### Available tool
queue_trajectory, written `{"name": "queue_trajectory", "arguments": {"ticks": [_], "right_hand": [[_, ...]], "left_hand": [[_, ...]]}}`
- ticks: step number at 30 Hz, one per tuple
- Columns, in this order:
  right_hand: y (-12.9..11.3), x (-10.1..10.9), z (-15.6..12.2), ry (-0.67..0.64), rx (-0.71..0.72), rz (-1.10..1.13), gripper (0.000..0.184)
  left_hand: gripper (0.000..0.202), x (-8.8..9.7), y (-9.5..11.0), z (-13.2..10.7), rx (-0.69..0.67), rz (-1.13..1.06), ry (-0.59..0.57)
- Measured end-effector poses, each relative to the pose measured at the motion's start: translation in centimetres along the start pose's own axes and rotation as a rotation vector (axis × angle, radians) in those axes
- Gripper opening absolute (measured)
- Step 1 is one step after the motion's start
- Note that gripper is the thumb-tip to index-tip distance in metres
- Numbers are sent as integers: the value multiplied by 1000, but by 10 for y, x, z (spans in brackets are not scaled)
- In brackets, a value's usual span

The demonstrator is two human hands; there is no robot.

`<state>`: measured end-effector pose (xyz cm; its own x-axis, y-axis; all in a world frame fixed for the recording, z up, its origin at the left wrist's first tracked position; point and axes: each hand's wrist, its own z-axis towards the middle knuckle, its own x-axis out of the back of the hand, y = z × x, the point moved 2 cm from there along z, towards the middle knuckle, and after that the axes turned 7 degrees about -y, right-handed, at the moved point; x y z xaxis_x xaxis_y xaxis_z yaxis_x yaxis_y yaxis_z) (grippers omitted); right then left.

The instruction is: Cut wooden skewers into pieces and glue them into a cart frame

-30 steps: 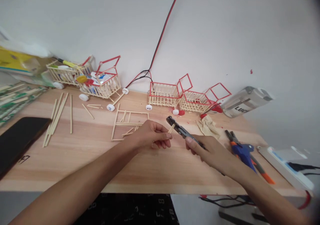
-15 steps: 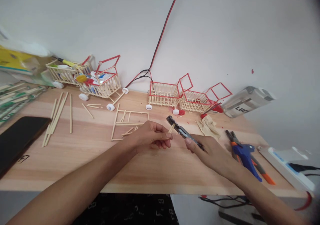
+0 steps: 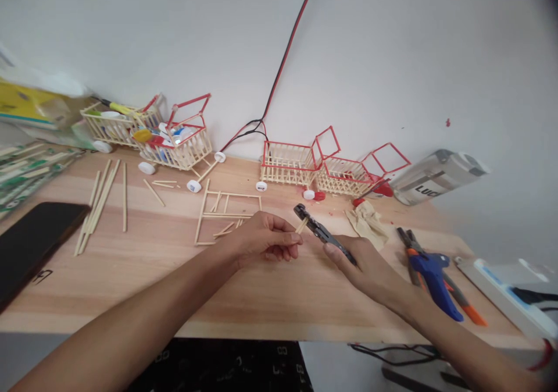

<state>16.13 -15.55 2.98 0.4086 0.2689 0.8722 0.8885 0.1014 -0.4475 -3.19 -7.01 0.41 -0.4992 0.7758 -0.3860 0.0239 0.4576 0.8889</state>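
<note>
Between the thumb and fingers of my left hand (image 3: 274,238) are short wooden sticks (image 3: 301,225), their tips standing up toward the right. My right hand (image 3: 355,261) is wrapped around a dark metal cutting tool (image 3: 320,229) that looks like a nail clipper or small pliers. The tool's head is at the stick ends, but whether its jaws touch them is hard to see. Just behind my left hand lies a flat stick frame (image 3: 201,214), with short cut pieces inside it. My left wrist hides part of this frame.
Small stick-built carts (image 3: 288,165) with red trim line the wall. Long sticks (image 3: 102,206) and a phone (image 3: 39,246) lie left. On the right are crumpled paper (image 3: 368,223), a blue glue gun (image 3: 436,281), orange-handled pliers (image 3: 473,315), a can (image 3: 436,177) and a power strip (image 3: 514,299).
The camera view has shifted very slightly, moving the background a few pixels. Both hands keep nearly the same pose, with the tool still at the stick ends.
</note>
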Motion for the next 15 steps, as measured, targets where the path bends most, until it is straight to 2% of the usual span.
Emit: {"name": "queue_trajectory", "arguments": {"ticks": [11, 15], "right_hand": [[17, -13, 10, 38, 44, 50, 49], [28, -13, 14, 90, -80, 169, 57]], "left_hand": [[29, 3, -1, 1, 1, 15, 58], [30, 6, -2, 1, -33, 27, 52]]}}
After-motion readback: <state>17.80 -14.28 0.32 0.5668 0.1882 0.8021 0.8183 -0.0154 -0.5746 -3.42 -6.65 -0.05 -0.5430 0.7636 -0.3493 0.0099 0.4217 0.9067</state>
